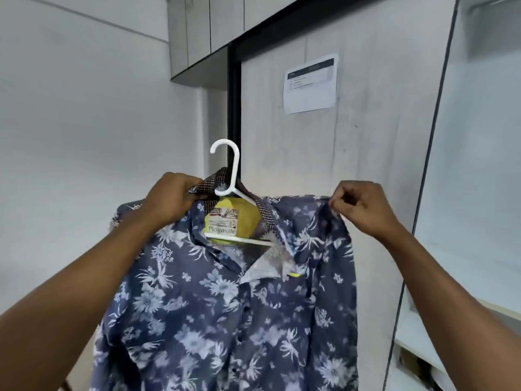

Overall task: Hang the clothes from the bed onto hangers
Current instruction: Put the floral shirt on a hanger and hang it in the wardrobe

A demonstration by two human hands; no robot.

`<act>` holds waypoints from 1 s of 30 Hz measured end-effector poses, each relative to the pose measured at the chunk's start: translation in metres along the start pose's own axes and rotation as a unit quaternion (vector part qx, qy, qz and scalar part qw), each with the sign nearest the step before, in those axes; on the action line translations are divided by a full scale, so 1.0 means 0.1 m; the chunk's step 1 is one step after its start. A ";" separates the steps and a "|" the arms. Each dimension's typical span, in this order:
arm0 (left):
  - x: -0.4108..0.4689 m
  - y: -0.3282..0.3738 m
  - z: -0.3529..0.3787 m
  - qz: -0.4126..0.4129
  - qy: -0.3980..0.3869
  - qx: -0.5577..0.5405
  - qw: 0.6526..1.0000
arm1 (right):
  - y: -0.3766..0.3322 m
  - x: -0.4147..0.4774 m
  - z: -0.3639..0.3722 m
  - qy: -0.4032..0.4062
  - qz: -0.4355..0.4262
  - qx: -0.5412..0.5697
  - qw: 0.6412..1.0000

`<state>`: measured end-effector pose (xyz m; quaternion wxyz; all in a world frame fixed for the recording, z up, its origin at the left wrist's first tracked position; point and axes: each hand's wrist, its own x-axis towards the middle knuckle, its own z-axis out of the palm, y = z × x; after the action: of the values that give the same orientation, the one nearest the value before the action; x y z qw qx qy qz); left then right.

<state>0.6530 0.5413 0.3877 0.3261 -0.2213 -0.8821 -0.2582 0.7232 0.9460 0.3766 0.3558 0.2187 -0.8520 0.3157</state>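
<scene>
Wardrobe door (pixel 366 153): a pale, tall panel with a dark frame, standing straight ahead of me behind everything I hold.
Shirt (pixel 225 320): blue-grey with a white flower print, hanging in front of me between my two arms, front open at the neck and facing me. Its top edge is level with my hands and the body drops below the bottom of the view.
Hanger (pixel 235 167): white plastic, inside the shirt's neck. The hook rises free above the collar, between my hands and nearer the left one. The lower bar shows through the open neck.
Left hand (pixel 169 198): fingers curled tight on the dark patterned collar, just left of the hook. Whether I also have the hanger's arm under the cloth, I cannot tell.
Right hand (pixel 363 208): thumb and fingertips pinching the shirt's shoulder edge at its top right corner, well apart from the hook.
Sheet of paper (pixel 310 83): a printed notice stuck on the wardrobe door, above my right hand.
Neck label (pixel 222 222): inside the yellow-green back of the neck, reading "Playmate", just beside my left hand.
</scene>
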 end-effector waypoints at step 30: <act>-0.03 0.44 0.03 0.035 -0.100 -0.180 0.978 | -1.22 0.84 0.56 -0.103 -0.035 0.123 0.986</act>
<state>0.6785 0.5762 0.3978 0.1995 -0.3315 -0.8414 -0.3773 0.7153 0.8084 0.4551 0.2474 0.3216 -0.8304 0.3818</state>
